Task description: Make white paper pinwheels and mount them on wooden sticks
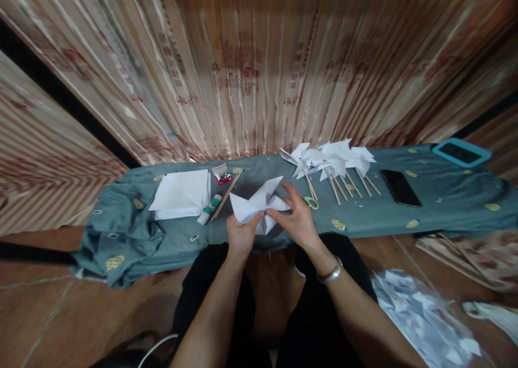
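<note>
A white paper pinwheel [259, 202] is held up in front of me, over the near edge of the cloth. My left hand [242, 233] grips its lower left side, thumb pressed toward the centre. At its right, my right hand [298, 219] has the thumb at the centre and the forefinger raised by a blade. Whether a pin sits in the middle is too small to tell. Left of the pinwheel lie some wooden sticks [225, 196], a glue stick [209, 210] and an open red-and-white box [222, 174] of small metal pieces.
A stack of white paper [182, 192] lies at left on the green cloth [263, 165]. Several pinwheels on sticks [335, 160] lie at right, near green-handled scissors [311, 202], a phone [400, 188] and a blue-framed tablet [461, 152]. A plastic bag of white paper pieces [421, 319] rests on the floor.
</note>
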Action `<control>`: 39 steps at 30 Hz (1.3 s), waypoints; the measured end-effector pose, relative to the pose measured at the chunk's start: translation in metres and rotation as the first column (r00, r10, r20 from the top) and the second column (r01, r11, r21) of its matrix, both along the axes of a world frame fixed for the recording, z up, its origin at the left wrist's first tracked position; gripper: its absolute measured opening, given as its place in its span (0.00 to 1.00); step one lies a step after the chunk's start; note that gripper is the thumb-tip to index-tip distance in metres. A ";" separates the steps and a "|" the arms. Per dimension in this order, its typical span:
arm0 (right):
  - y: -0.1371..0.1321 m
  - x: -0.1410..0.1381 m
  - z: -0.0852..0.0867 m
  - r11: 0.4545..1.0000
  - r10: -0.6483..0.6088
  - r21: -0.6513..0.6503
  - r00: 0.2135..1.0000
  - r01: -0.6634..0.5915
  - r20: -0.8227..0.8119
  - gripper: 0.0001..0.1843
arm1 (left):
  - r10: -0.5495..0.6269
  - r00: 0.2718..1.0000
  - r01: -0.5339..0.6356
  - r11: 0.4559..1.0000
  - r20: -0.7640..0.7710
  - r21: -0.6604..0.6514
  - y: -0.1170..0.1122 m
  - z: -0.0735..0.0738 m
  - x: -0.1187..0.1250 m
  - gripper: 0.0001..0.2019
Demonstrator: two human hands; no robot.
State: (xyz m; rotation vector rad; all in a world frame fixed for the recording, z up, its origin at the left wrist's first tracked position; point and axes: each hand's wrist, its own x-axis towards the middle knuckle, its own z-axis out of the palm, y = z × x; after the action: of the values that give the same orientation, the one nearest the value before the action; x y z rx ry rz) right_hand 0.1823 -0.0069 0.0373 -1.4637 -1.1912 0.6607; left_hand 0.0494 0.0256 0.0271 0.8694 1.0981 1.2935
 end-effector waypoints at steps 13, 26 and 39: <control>0.016 0.014 -0.022 0.986 -0.134 0.130 0.969 0.108 0.206 0.33 | 0.145 0.931 -0.090 0.981 0.336 -0.173 0.023 -0.022 0.023 0.16; -0.011 0.046 -0.034 0.999 0.031 0.002 0.967 -0.032 0.251 0.13 | 0.070 0.976 -0.074 0.997 0.204 0.011 0.028 -0.026 -0.009 0.21; -0.043 0.014 -0.022 0.892 0.427 -0.266 0.874 -0.366 0.229 0.08 | 0.010 0.995 -0.014 0.999 0.095 0.043 0.022 -0.022 -0.025 0.12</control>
State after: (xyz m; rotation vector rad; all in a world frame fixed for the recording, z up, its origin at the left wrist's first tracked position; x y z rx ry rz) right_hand 0.1959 -0.0500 0.0149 -1.5396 -1.7204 0.9055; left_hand 0.0249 0.0481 0.0054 0.8263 1.0047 1.3592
